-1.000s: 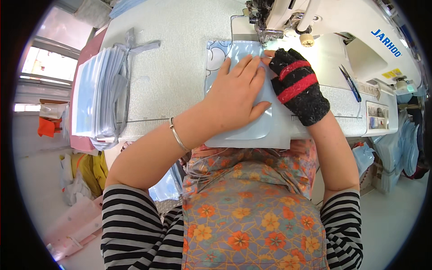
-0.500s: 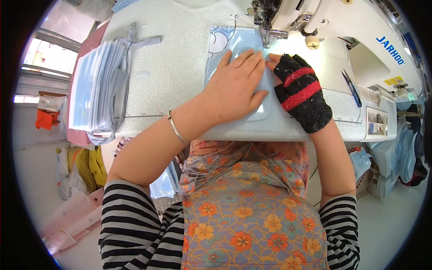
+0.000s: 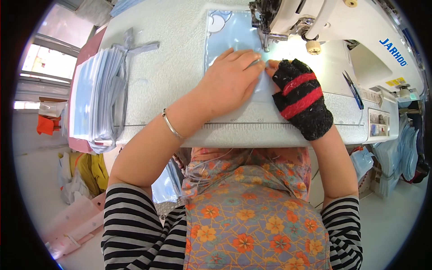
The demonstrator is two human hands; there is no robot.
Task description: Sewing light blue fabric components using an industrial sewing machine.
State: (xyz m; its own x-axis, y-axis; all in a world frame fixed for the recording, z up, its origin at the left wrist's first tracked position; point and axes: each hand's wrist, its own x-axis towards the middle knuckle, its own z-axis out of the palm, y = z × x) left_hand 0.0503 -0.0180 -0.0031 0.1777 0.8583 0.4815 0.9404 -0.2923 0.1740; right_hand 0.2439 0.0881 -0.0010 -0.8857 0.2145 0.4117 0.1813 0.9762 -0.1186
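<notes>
A glossy light-blue sheet (image 3: 230, 38) with a white and blue printed figure in its far-left corner lies on the sewing machine's table, its right edge at the presser foot (image 3: 265, 44). My left hand (image 3: 231, 81) rests on the sheet, fingers bent and drawn together at its right edge, thumb mostly hidden. My right hand (image 3: 301, 99), in a fingerless black glove with red stripes, has its fingertips closed at the same edge, just in front of the foot. Both hands' fingertips almost touch.
The sewing machine (image 3: 364, 40) rises at the far right. A tied bundle of light-blue pieces (image 3: 96, 94) stands on the left. Thread snips (image 3: 353, 90) and a small compartment box (image 3: 379, 123) lie at right. A printed ruler (image 3: 243, 124) runs along the table's near side.
The sheet has moved away from me past the presser foot. My left hand's spread fingers have bent and come together. My right hand stays beside the foot, at the sheet's edge.
</notes>
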